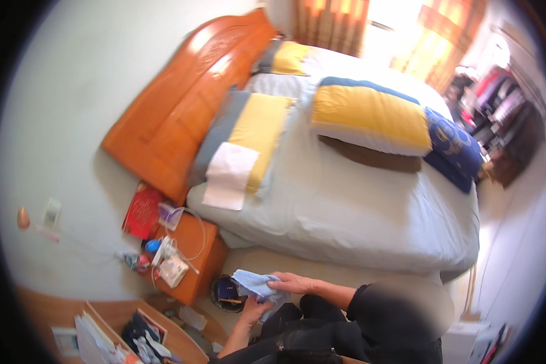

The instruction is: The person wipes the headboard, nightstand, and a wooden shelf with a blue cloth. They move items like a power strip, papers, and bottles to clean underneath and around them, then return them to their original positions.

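Note:
A light blue cloth (pixel 257 282), apparently a small towel, hangs partly folded between my two hands. My right hand (pixel 291 283) grips its upper edge, with the thumb on top. Lower down, my left hand (pixel 255 310) holds the same cloth from the near side. The cloth's lower part drapes in front of my dark trousers. Just left of the cloth, on the floor, stands a dark waste bin (pixel 214 298) with a blue packet (pixel 226 287) inside; the cloth hides part of its rim.
A wooden nightstand (pixel 211 245) beyond the bin bears a red box or bag (pixel 143 211), a power strip (pixel 163 249) and a white cable. The bed (pixel 336 227) has pillows and a folded white cloth (pixel 231 175). Open shelving (pixel 182 336) stands at lower left.

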`<state>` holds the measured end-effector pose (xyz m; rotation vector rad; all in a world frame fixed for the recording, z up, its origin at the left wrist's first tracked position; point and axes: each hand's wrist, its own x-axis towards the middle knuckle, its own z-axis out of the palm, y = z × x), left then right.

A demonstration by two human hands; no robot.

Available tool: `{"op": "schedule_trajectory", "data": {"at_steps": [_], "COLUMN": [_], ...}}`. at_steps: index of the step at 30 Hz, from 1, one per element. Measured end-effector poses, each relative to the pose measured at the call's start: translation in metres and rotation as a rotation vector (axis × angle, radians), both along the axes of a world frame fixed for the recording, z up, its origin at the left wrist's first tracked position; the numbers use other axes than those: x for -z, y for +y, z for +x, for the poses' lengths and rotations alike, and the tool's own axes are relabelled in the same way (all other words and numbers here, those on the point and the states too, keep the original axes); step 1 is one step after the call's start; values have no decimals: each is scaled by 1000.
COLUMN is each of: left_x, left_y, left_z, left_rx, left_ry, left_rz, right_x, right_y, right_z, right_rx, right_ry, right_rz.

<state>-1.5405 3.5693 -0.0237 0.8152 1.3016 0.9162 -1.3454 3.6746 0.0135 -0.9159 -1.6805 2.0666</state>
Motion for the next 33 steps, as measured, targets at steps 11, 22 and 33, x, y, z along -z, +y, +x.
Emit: {"op": "schedule_trajectory", "data": {"at_steps": [11, 22, 33], "left_x": [-35, -83, -18], "left_y": [100, 120, 152], "left_z": [136, 256, 267], "left_rx": [176, 504, 269], "left_ry": [-73, -241, -232], "left_rz": [105, 122, -129], "right_x": [-25, -84, -67], "right_y": [6, -19, -115], "right_z": [194, 218, 290], "right_rx": [1023, 1110, 1661], "right_ry": [327, -22, -51], "right_rz": [-331, 78, -87]}}
